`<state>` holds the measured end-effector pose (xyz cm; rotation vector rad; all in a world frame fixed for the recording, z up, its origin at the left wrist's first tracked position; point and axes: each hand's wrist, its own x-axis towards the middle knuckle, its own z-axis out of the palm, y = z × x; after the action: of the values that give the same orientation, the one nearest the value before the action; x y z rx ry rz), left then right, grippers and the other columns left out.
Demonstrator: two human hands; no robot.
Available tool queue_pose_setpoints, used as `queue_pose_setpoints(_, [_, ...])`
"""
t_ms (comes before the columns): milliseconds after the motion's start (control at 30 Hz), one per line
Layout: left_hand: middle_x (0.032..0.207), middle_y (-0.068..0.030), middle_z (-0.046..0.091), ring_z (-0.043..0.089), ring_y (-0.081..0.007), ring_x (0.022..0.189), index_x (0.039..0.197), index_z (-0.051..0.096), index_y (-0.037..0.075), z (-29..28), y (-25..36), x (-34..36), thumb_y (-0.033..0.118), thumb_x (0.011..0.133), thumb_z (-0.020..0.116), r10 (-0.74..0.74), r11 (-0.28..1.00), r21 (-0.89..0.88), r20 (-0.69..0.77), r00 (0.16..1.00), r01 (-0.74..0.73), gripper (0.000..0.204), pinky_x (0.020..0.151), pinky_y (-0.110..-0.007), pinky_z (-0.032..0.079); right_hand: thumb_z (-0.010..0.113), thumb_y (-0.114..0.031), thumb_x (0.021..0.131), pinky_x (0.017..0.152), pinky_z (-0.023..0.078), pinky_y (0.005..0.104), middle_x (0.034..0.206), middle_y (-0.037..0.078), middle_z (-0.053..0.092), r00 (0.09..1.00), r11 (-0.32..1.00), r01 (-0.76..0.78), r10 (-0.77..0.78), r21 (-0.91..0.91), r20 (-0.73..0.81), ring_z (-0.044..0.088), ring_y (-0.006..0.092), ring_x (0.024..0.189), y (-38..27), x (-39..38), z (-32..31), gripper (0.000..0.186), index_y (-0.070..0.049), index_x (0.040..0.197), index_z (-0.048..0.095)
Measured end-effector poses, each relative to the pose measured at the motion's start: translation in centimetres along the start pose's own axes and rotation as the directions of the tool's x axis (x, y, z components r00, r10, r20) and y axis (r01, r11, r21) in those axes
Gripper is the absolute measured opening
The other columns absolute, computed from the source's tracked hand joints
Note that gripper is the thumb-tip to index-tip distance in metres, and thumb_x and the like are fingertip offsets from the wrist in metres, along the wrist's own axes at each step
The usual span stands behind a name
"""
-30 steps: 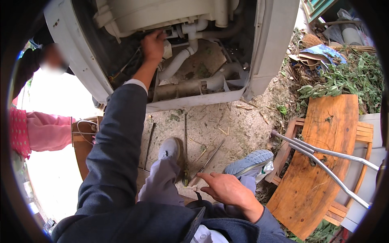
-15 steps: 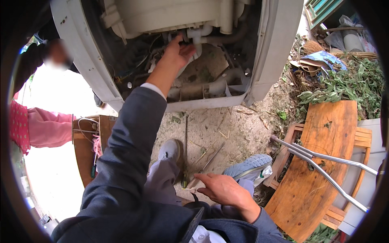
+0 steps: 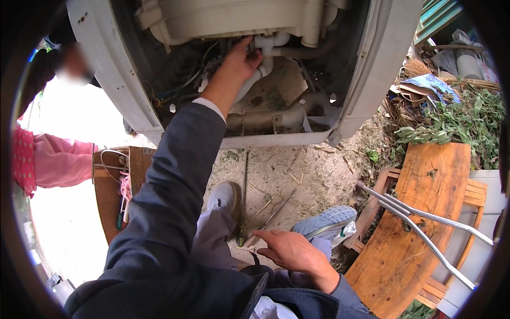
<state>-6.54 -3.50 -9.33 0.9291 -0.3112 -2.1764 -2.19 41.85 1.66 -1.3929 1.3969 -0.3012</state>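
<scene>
In front of me a washing machine's open casing point(image 3: 114, 69) shows the pale tub point(image 3: 218, 20) and its underside. My left hand point(image 3: 240, 61) reaches inside, just left of a white branched drain pipe point(image 3: 267, 53). Its index finger points up to the tub's underside, the thumb side is apart, and I see nothing held; the fingertip contact is partly hidden. My right hand point(image 3: 292, 252) hovers low over my lap, fingers stretched out, holding nothing. Beneath it on the ground lie a long screwdriver point(image 3: 241, 234) with a yellow-and-dark handle and a second slim rod-like tool point(image 3: 273, 215).
A wooden box point(image 3: 139, 165) with tools stands at the left, beside a person's pink-clad leg point(image 3: 64, 162). On the right are a wooden bench point(image 3: 425, 212), bent metal tubes point(image 3: 425, 212) and cut leafy plants point(image 3: 451, 122). My shoes point(image 3: 222, 196) flank the tools.
My left hand has shifted slightly, its fingers now more bent beside the drain pipe. The view has tipped a little, moving the machine right. My right hand stays nearly still.
</scene>
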Motion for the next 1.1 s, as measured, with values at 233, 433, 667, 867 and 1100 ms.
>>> queue_pose_setpoints(233, [0.087,-0.0119,0.056,0.053,-0.02,0.063,0.103,0.055,0.002,1.0,0.4,-0.5,0.03,0.084,0.079,0.001,0.996,0.09,-0.053,0.999,0.004,0.042,0.053,-0.029,0.05,0.061,-0.026,0.092,0.076,0.05,0.0493,0.097,0.022,0.065,0.999,0.999,-0.045,0.045,0.0,0.01,0.062,0.0422,0.093,0.2,-0.4,0.1,0.045,-0.004,0.131,0.051])
queue_pose_setpoints(433, [0.084,-0.0133,0.056,0.049,-0.0174,0.059,0.102,0.055,0.002,0.9,0.1,-0.7,0.033,0.085,0.077,-0.006,0.998,0.062,0.032,0.999,0.004,0.042,0.049,-0.027,0.044,0.06,-0.028,0.093,0.075,0.049,0.049,0.096,0.022,0.065,0.999,0.999,-0.034,0.034,0.034,-0.011,0.062,0.0426,0.091,0.6,-0.9,0.3,0.045,-0.005,0.132,0.051])
queue_pose_setpoints(667, [0.085,-0.0148,0.056,0.049,-0.0171,0.058,0.1,0.053,-0.001,0.7,-0.1,0.0,0.033,0.087,0.075,-0.019,0.999,0.046,0.099,0.995,0.015,0.042,0.051,-0.025,0.044,0.06,-0.026,0.093,0.075,0.05,0.0489,0.099,0.022,0.065,1.0,0.999,-0.029,0.029,0.02,0.01,0.063,0.0425,0.092,0.6,-0.9,0.5,0.044,-0.003,0.13,0.051])
queue_pose_setpoints(867, [0.102,-0.0197,0.057,0.06,-0.0271,0.082,0.119,0.048,-0.007,-0.2,-0.5,-0.6,0.035,0.091,0.069,0.099,0.984,0.136,0.121,0.988,-0.116,0.055,0.078,-0.037,0.055,0.06,-0.026,0.093,0.075,0.05,0.049,0.099,0.021,0.065,0.999,0.999,-0.049,0.049,-0.008,0.017,0.063,0.0423,0.092,0.2,-0.6,0.3,0.044,-0.005,0.131,0.051])
queue_pose_setpoints(1100, [0.136,-0.0313,0.046,0.052,-0.0431,0.123,0.139,0.031,-0.017,-0.3,1.7,-5.6,0.04,0.096,0.06,0.054,0.994,0.102,-0.064,0.997,-0.047,0.077,0.107,-0.052,0.045,0.06,-0.026,0.093,0.076,0.05,0.0497,0.1,0.02,0.066,1.0,1.0,-0.025,0.025,-0.011,-0.015,0.063,0.0417,0.094,-0.5,-0.3,0.1,0.045,-0.007,0.132,0.05])
